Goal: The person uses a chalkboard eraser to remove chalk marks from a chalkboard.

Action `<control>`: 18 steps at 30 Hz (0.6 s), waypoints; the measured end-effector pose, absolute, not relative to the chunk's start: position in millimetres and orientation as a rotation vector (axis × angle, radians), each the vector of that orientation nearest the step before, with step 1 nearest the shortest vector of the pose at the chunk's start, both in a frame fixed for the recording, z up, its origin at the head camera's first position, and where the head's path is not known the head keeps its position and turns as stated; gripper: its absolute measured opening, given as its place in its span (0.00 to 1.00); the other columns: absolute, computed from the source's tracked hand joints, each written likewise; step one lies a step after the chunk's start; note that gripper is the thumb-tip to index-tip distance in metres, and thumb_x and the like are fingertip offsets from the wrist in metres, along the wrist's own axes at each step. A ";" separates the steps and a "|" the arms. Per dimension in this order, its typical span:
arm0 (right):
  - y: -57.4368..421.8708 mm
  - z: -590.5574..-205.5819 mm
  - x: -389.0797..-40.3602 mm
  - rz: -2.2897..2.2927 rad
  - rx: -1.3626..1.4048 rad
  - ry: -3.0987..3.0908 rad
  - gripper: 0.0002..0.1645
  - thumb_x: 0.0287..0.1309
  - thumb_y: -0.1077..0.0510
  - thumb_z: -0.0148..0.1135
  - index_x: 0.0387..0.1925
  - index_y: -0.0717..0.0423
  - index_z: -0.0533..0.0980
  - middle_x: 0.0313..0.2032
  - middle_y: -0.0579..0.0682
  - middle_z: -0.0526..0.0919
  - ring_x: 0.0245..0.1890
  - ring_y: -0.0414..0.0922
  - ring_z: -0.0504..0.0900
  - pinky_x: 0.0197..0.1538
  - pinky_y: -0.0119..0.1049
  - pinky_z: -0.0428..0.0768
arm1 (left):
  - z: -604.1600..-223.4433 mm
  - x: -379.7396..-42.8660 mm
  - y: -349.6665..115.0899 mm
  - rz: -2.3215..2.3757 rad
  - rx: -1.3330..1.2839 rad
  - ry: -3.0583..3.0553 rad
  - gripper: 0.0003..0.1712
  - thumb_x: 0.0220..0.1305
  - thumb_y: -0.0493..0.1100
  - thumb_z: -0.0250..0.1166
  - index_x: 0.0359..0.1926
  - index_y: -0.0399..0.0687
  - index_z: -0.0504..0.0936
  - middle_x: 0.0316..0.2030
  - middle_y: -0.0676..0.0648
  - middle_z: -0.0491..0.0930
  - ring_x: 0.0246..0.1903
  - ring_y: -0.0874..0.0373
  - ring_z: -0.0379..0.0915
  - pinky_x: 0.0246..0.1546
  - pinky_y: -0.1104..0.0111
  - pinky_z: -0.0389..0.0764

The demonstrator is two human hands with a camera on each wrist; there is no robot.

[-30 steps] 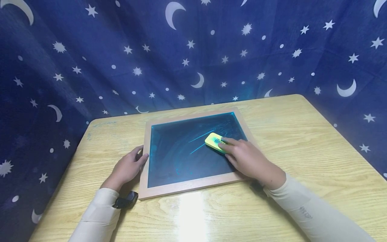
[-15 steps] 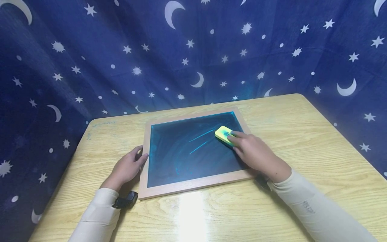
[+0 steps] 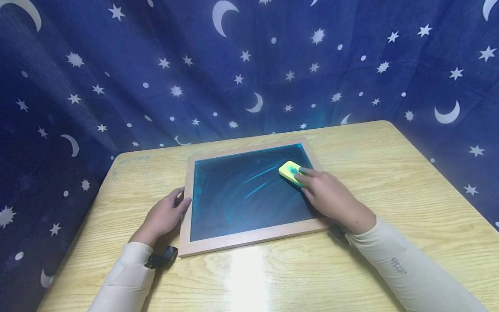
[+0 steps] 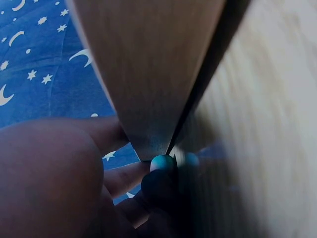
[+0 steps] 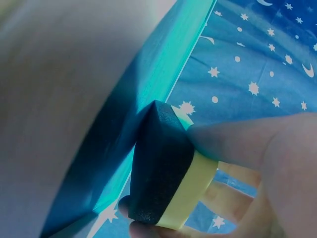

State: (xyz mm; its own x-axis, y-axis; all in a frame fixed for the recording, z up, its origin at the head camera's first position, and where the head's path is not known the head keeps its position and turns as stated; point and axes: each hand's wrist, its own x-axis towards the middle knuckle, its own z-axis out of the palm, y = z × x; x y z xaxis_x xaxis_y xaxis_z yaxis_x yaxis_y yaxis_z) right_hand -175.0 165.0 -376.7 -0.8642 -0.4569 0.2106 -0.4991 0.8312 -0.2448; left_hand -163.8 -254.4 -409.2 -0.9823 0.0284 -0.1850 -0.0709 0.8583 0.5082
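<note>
A small chalkboard (image 3: 230,203) in a light wooden frame lies on the table, with two bright blue-green chalk strokes and faint smears on its dark face. My right hand (image 3: 329,195) holds a yellow board eraser (image 3: 290,170) over the right part of the board. In the right wrist view the eraser's dark felt (image 5: 161,163) faces the board and meets it at one end, between thumb and fingers. My left hand (image 3: 163,216) grips the frame's left edge, thumb on top. The left wrist view shows fingers (image 4: 124,178) at the frame (image 4: 148,74), one tip stained blue-green.
The wooden table (image 3: 390,182) extends around the board, with chalk smudges at its back left corner. A dark blue curtain (image 3: 273,65) with moons and stars hangs behind and at both sides. Black wrist devices (image 3: 161,258) are strapped at both sleeves.
My right hand has moved the eraser right and slightly away across the board, uncovering more of the lower chalk stroke. In the last half second it barely shifts. My left hand stays put.
</note>
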 end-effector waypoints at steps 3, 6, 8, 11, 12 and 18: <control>164.2 -376.5 -174.6 0.448 0.762 -2.860 0.23 0.64 0.67 0.59 0.60 0.62 0.78 0.60 0.67 0.79 0.58 0.65 0.81 0.60 0.60 0.78 | -409.0 -163.9 -254.5 0.788 -0.032 2.846 0.39 0.77 0.63 0.44 0.77 0.45 0.57 0.67 0.30 0.70 0.66 0.32 0.67 0.64 0.37 0.68; 162.7 -376.2 -173.8 0.469 0.775 -2.855 0.22 0.64 0.67 0.59 0.60 0.62 0.78 0.61 0.67 0.78 0.58 0.65 0.80 0.60 0.60 0.78 | -408.7 -164.0 -254.7 0.786 -0.032 2.844 0.39 0.77 0.64 0.44 0.77 0.45 0.56 0.67 0.30 0.70 0.66 0.32 0.67 0.64 0.37 0.68; 161.5 -376.6 -173.6 0.482 0.784 -2.851 0.22 0.65 0.67 0.58 0.60 0.61 0.78 0.61 0.67 0.78 0.59 0.65 0.80 0.61 0.59 0.77 | -408.6 -164.1 -254.7 0.785 -0.032 2.845 0.39 0.77 0.64 0.44 0.77 0.45 0.56 0.67 0.30 0.69 0.66 0.32 0.67 0.64 0.37 0.68; 159.3 -378.1 -173.5 0.495 0.807 -2.840 0.22 0.65 0.67 0.58 0.60 0.61 0.78 0.61 0.67 0.78 0.59 0.64 0.80 0.61 0.59 0.77 | -408.3 -164.1 -254.7 0.777 -0.028 2.850 0.39 0.77 0.64 0.43 0.77 0.45 0.56 0.68 0.30 0.69 0.66 0.32 0.67 0.64 0.37 0.68; 158.4 -378.7 -173.5 0.494 0.815 -2.838 0.22 0.65 0.67 0.58 0.60 0.61 0.79 0.61 0.67 0.78 0.59 0.64 0.80 0.61 0.58 0.78 | -408.4 -164.1 -254.7 0.774 -0.028 2.852 0.39 0.77 0.64 0.43 0.77 0.45 0.56 0.68 0.30 0.69 0.67 0.32 0.66 0.64 0.37 0.68; 152.6 -382.2 -170.5 0.472 0.893 -2.811 0.23 0.64 0.66 0.60 0.60 0.60 0.79 0.60 0.66 0.79 0.57 0.64 0.81 0.60 0.58 0.78 | -409.6 -164.5 -255.2 0.769 -0.023 2.856 0.39 0.77 0.64 0.43 0.77 0.44 0.57 0.68 0.30 0.69 0.66 0.32 0.67 0.64 0.37 0.68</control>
